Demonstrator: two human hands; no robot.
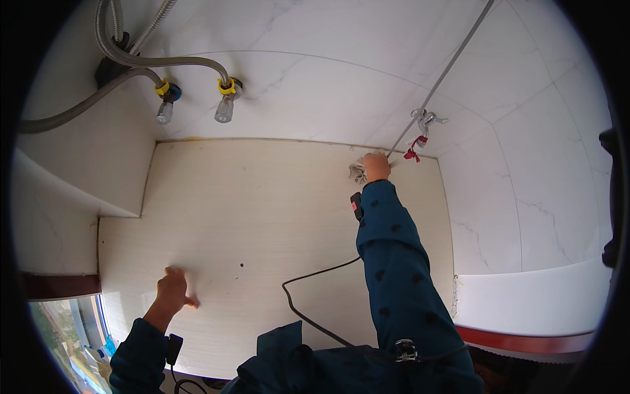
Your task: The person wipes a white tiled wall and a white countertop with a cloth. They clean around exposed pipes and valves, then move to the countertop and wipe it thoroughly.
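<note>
My right hand [377,166] is closed over a crumpled light-coloured cloth [358,171], pressed to the pale wood-grain panel [236,207] near its far edge. A thin grey pipe [445,74] comes down the tiled wall and meets the panel just beside that hand. Close by on the wall is a chrome tap [424,123] with a red ribbon [416,147] tied round its spout. Lower left, my left hand [172,289] rests on the panel with the thumb spread and nothing held. Its fingers are partly hidden from above.
Two angle valves [224,106] with yellow collars and braided hoses [172,61] jut from the back wall. A boxed-in ledge [93,182] takes up the left corner. A black cable [305,315] trails across the panel to my right sleeve. The window [69,330] is lower left.
</note>
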